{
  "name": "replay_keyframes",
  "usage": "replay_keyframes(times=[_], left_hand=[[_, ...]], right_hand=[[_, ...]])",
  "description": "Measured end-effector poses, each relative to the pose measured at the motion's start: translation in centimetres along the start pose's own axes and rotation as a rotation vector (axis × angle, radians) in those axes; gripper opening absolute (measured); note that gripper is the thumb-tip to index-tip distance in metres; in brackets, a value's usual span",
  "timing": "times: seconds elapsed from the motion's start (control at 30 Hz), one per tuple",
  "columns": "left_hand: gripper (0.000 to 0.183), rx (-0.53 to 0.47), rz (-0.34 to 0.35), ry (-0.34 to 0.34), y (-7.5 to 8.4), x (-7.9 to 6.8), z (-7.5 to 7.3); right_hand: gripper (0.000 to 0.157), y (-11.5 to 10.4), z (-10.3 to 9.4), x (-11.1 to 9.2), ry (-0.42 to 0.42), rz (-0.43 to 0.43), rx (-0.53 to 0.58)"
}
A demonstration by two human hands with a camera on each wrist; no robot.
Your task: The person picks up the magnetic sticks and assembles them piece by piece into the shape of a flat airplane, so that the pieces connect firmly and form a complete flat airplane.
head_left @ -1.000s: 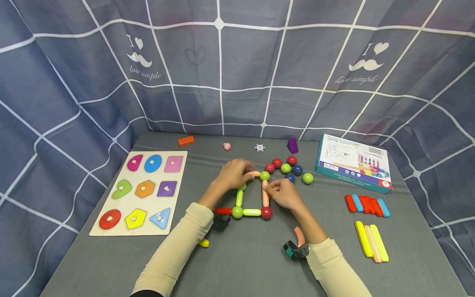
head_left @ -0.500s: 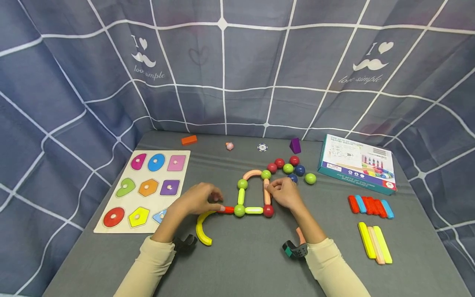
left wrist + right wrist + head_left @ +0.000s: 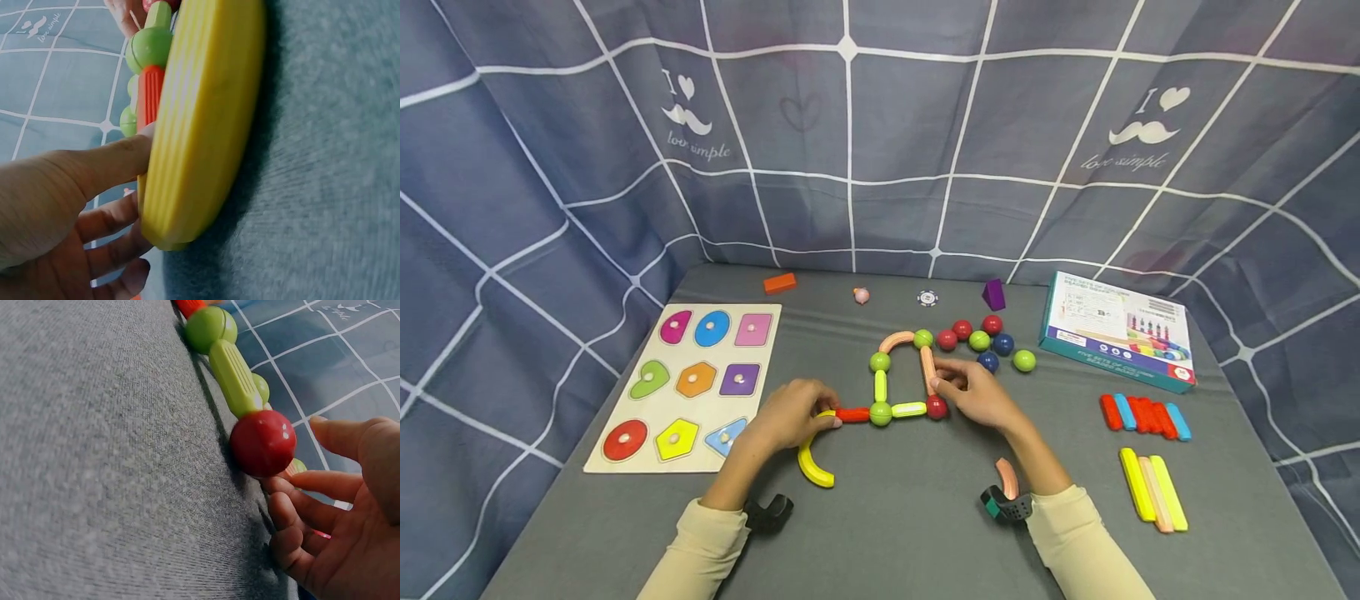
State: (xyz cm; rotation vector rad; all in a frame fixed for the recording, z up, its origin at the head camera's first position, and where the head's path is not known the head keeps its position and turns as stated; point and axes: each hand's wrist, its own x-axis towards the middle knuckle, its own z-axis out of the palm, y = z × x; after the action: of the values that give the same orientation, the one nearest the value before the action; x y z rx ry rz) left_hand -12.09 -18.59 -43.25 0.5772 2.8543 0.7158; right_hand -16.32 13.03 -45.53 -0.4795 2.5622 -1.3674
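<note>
At the end of a red stick (image 3: 853, 415), my left hand (image 3: 792, 414) pinches the near end of a yellow curved stick (image 3: 200, 125), which hides some fingertips in the left wrist view. Green balls (image 3: 881, 414), light green sticks (image 3: 881, 386), a red ball (image 3: 936, 407), a straight peach stick (image 3: 928, 367) and a peach arch (image 3: 897, 339) form a closed frame joined to the red stick. My right hand (image 3: 973, 393) lies along the right side of this frame. Its fingers touch the peach stick behind the red ball (image 3: 264, 444), while its thumb stands apart.
Loose red, green and blue balls (image 3: 1002, 344) lie behind the right hand. A shape puzzle board (image 3: 617, 400) is at left. At right are a box (image 3: 1116, 329), short sticks (image 3: 1142, 414) and long sticks (image 3: 1152, 489). A peach curved piece (image 3: 1007, 477) lies by the right wrist.
My left hand left the peach arch for the red stick, then shifted to the yellow curved stick. The frame slid slightly back, its peach side now leaning left. My right thumb came off.
</note>
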Motion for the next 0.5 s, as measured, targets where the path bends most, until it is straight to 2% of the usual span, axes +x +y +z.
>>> replay_keyframes(times=[0.27, 0.37, 0.5], left_hand=[[0.015, 0.048, -0.012, 0.081, -0.5, 1.1, 0.4], [0.014, 0.069, -0.017, 0.092, -0.6, 1.5, 0.6], [0.013, 0.079, -0.007, 0.108, -0.5, 1.9, 0.6]], right_hand=[[0.044, 0.0, -0.5, -0.8, 0.016, -0.093, 0.003], [0.041, -0.1, -1.9, -2.1, 0.052, -0.104, -0.010], [0.037, 0.4, -4.7, -5.0, 0.157, -0.054, -0.098]])
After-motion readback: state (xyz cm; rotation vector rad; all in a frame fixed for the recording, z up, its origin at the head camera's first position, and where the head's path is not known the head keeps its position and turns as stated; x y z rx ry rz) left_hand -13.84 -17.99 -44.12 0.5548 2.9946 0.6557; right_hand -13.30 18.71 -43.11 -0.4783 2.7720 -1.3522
